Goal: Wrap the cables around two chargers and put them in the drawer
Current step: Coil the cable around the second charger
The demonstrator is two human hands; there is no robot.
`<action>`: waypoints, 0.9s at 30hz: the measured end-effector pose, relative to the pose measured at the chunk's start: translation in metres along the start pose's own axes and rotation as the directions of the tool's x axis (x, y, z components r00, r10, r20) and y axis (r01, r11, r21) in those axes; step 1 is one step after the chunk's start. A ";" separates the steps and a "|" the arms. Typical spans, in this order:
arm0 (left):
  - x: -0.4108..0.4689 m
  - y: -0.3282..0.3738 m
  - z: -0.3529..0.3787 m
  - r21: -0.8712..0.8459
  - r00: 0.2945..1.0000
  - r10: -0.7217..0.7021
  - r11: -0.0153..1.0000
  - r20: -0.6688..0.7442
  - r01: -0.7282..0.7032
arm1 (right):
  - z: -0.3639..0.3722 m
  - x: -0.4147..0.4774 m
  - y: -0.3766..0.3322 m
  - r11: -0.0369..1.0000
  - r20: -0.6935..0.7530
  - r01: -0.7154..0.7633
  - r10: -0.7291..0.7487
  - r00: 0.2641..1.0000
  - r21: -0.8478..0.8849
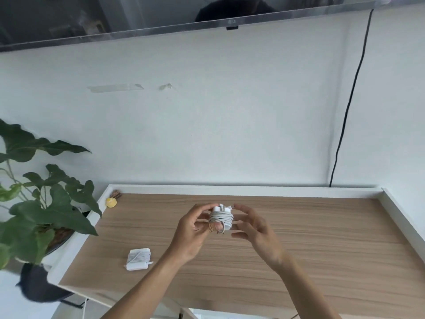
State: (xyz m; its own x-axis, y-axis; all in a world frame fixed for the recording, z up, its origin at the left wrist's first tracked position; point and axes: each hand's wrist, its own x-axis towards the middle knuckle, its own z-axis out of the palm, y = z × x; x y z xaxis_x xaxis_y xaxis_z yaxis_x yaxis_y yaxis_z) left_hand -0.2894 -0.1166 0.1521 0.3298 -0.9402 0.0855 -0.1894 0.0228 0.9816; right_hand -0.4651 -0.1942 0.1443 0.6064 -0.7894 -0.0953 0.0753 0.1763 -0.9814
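While the left hand (195, 229) pinches the white square charger wound in pale cable (221, 218) above the wood-grain tabletop (299, 249), the right hand (255, 229) hovers just beside it, fingers loosely spread and holding nothing. A second white cable-wound charger (138, 259) lies flat on the tabletop, leftward and nearest the left hand; no drawer is visible.

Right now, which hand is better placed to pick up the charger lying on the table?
Probably the right hand: it is open, while the left hand grips the other charger. The table charger lies to the left, though, so it must reach across.
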 end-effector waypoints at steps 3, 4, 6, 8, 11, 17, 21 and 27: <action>-0.010 -0.020 -0.013 0.015 0.995 -0.066 0.998 -0.069 0.067 | 0.009 0.004 0.018 0.996 0.045 0.007 -0.003 0.999 -0.087; -0.013 -0.026 -0.017 0.014 0.992 -0.088 0.996 -0.088 0.089 | 0.014 0.007 0.024 0.995 0.060 -0.003 0.009 0.998 -0.103; -0.019 -0.037 -0.025 0.005 0.985 -0.130 0.991 -0.111 0.132 | 0.023 0.011 0.035 0.991 0.077 -0.027 0.038 0.996 -0.132; -0.026 -0.047 -0.033 -0.019 0.977 -0.179 0.984 -0.115 0.177 | 0.031 0.016 0.045 0.986 0.078 -0.045 0.058 0.995 -0.158; -0.038 -0.063 -0.048 -0.017 0.965 -0.232 0.973 -0.123 0.232 | 0.048 0.023 0.063 0.976 0.097 -0.068 0.090 0.991 -0.206; -0.057 -0.104 -0.065 0.111 0.945 -0.245 0.956 -0.215 0.273 | 0.076 0.027 0.113 0.928 0.092 -0.159 0.200 0.975 -0.337; -0.064 -0.138 -0.072 0.175 0.929 -0.232 0.941 -0.290 0.289 | 0.080 0.026 0.143 0.885 0.037 -0.237 0.274 0.961 -0.401; -0.071 -0.181 -0.071 0.261 0.894 -0.252 0.896 -0.370 0.360 | 0.074 0.025 0.166 0.817 0.014 -0.269 0.321 0.947 -0.510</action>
State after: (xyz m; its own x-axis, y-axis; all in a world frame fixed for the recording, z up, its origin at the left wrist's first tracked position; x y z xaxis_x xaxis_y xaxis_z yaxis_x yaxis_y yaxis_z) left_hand -0.2124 -0.0298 -0.0196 0.6847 -0.7208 -0.1076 -0.2926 -0.4071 0.8653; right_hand -0.3790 -0.1415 -0.0092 0.6093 -0.6831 -0.4026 -0.5057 0.0563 -0.8609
